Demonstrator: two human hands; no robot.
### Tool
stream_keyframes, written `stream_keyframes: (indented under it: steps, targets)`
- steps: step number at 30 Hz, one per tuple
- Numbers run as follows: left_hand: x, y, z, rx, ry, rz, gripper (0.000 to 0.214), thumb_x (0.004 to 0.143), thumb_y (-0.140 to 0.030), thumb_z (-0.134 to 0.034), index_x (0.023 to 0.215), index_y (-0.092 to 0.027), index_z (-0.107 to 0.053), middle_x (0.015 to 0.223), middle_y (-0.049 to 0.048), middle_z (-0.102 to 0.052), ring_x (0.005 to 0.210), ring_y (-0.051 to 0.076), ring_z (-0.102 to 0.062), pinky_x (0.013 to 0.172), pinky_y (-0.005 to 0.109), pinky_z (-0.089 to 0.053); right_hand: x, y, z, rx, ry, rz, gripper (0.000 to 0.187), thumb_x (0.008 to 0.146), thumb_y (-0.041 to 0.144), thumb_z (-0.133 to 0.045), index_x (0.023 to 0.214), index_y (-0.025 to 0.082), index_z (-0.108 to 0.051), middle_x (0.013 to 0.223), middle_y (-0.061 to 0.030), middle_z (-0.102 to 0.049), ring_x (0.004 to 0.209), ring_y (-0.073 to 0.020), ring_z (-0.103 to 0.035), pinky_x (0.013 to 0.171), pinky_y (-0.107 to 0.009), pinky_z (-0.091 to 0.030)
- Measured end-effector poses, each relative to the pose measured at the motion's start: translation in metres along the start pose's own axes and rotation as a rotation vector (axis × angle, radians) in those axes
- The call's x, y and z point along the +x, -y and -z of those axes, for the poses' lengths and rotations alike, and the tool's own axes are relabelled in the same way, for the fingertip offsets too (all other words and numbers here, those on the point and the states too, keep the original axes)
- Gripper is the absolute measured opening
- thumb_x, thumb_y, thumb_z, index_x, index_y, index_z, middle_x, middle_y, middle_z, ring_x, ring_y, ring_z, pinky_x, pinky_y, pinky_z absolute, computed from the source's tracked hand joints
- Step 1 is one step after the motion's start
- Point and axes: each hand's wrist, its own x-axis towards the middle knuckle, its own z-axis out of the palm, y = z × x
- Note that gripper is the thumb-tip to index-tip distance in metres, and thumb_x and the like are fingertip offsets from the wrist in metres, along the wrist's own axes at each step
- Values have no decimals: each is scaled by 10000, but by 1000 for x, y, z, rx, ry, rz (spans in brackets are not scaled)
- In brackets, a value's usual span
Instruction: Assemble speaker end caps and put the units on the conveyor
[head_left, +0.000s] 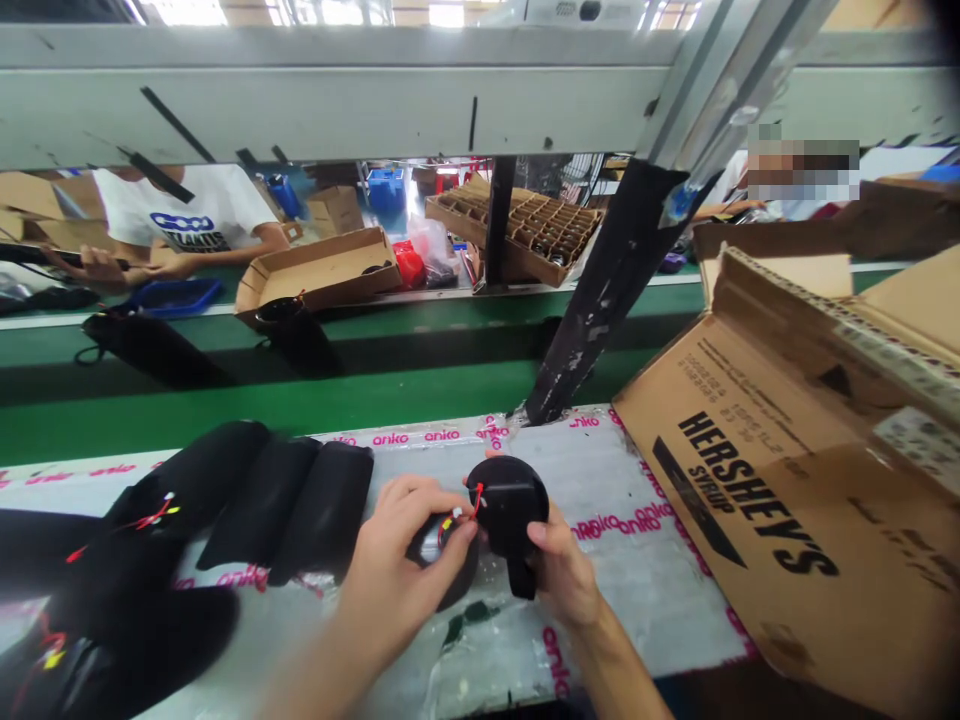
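In the head view my right hand (566, 565) grips a round black part (514, 500) with a short tab hanging below it. A thin red wire (478, 497) comes out of its face. My left hand (409, 550) is closed, thumb and fingers pinching a small wire connector (456, 515) with red and yellow leads. Beneath that hand lies a dark cylindrical body (459, 588) with a silvery piece inside, partly hidden by my fingers. The two parts are close together over the bench.
Several black cylinders (326, 510) with loose wires lie to the left on the covered bench (600, 560). A Hershey's carton (757, 500) stands at right, beside a slanted black post (600, 300). Beyond runs a green conveyor (420, 390); a co-worker (199, 215) sits across it.
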Motion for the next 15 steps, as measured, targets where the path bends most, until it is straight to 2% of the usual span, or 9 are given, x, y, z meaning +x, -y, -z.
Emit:
stream_keyframes:
  steps: [2,5,11,15]
  targets:
    - [0,0,1,-36,29,-14,139,998,-126,-705,1041,-253,-739,962,11,-734,950,192,-682,852,314,-547,-1,4,4,-57,21,44,744,868,425,-729,1581,276,-579,1394,-63,-750,1115,-304,-738,1039,-439,-571]
    - [1,-1,1,-78,51,-37,154,1001,-106,-696,1033,-249,-741,942,3,-746,934,181,-682,849,304,-551,1,8,9,-152,-14,84,698,894,392,-726,1572,289,-594,1452,-54,-718,1215,-314,-706,1188,-483,-484]
    - [0,0,1,-105,18,-7,137,990,-99,-701,1007,-228,-747,944,20,-745,916,185,-694,833,303,-560,-1,23,11,-205,97,89,785,878,487,-810,1599,296,-566,1531,-77,-670,1381,-380,-640,1224,-544,-463]
    - [1,0,1,-123,40,-42,151,989,-94,-708,1014,-235,-752,931,9,-758,916,178,-684,832,286,-551,-3,32,10,-276,91,160,786,895,520,-837,1603,320,-560,1583,-81,-636,1424,-376,-619,1229,-531,-460]
